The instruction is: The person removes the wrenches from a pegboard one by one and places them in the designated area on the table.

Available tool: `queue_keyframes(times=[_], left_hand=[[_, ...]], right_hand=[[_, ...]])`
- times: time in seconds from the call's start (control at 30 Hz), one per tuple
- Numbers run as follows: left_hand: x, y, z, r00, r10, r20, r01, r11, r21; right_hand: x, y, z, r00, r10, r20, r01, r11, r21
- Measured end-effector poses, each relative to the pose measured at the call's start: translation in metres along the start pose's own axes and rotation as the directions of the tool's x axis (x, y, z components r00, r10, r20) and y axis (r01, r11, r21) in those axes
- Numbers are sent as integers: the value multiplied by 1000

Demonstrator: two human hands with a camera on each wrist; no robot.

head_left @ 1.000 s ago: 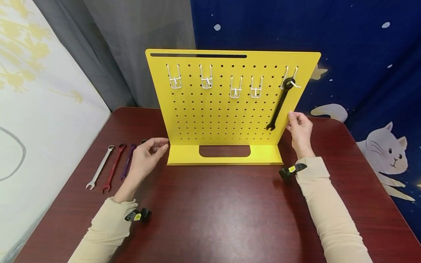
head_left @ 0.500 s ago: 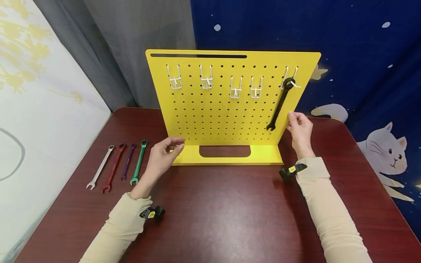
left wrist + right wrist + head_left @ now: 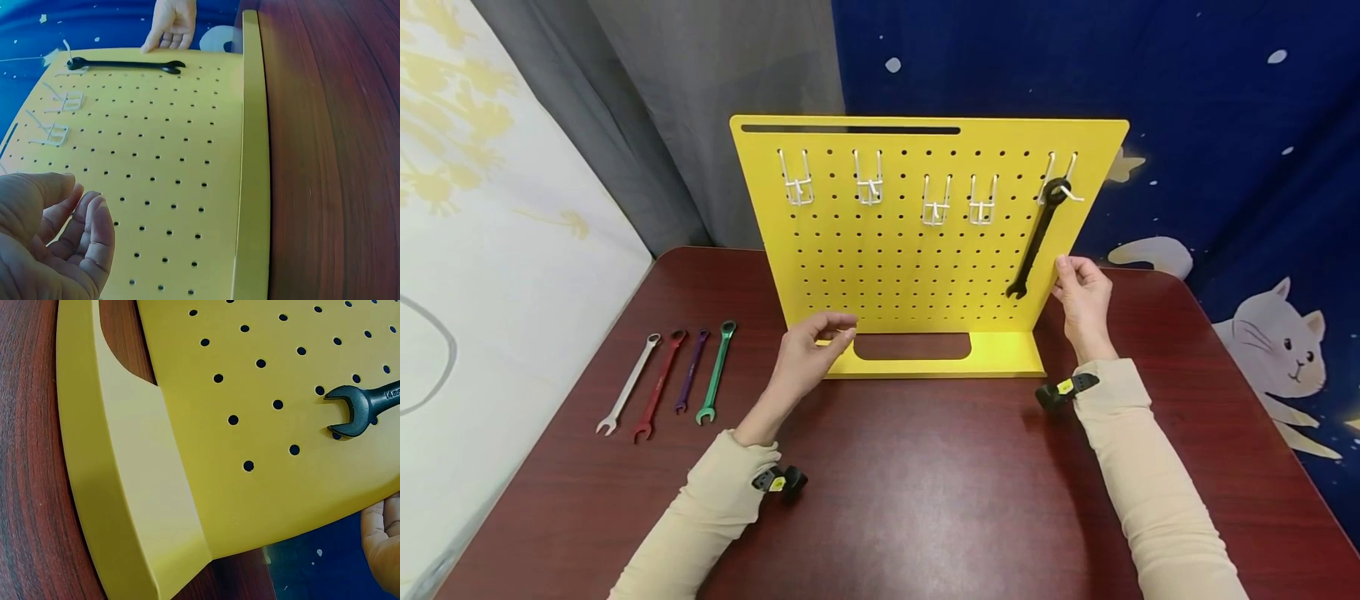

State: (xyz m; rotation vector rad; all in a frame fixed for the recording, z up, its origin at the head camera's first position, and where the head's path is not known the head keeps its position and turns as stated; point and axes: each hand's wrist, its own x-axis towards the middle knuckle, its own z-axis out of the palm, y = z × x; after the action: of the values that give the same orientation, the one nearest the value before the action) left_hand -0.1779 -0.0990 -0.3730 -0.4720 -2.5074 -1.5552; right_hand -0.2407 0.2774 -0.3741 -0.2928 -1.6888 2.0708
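— four slim metal wrenches point(image 3: 666, 377) lie side by side on the glossy dark wood table point(image 3: 925, 500), well apart from both hands.
— and the hands?
— left hand point(image 3: 808, 358) hovers, fingers loosely curled, holding nothing, near the flat yellow perforated pegboard point(image 3: 887, 267). right hand point(image 3: 1082, 300) grips the board's right edge, just beside the matte black wrench point(image 3: 1037, 237) hanging on a white wire hook point(image 3: 1060, 179).
— room?
— bare tabletop in front.
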Motion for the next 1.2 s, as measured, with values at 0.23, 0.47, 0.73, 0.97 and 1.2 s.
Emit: queue_keyframes(times=[0.23, 0.47, 0.73, 0.97, 1.2], left_hand=[[8, 9, 18, 1000, 9, 29, -6, 995, -103], [19, 18, 34, 999, 7, 50, 0, 990, -143], [27, 28, 48, 997, 33, 64, -21, 983, -181], [32, 36, 57, 996, 28, 84, -11, 981, -192], [36, 40, 65, 995, 40, 87, -22, 979, -201]], right_hand=[[-1, 0, -1, 1000, -5, -3, 5, 1000, 4], [-1, 2, -2, 1000, -13, -4, 13, 1000, 5], [2, 4, -2, 1000, -24, 6, 24, 1000, 11], [2, 4, -2, 999, -25, 22, 24, 999, 33], [3, 4, -2, 999, -31, 28, 29, 999, 40]])
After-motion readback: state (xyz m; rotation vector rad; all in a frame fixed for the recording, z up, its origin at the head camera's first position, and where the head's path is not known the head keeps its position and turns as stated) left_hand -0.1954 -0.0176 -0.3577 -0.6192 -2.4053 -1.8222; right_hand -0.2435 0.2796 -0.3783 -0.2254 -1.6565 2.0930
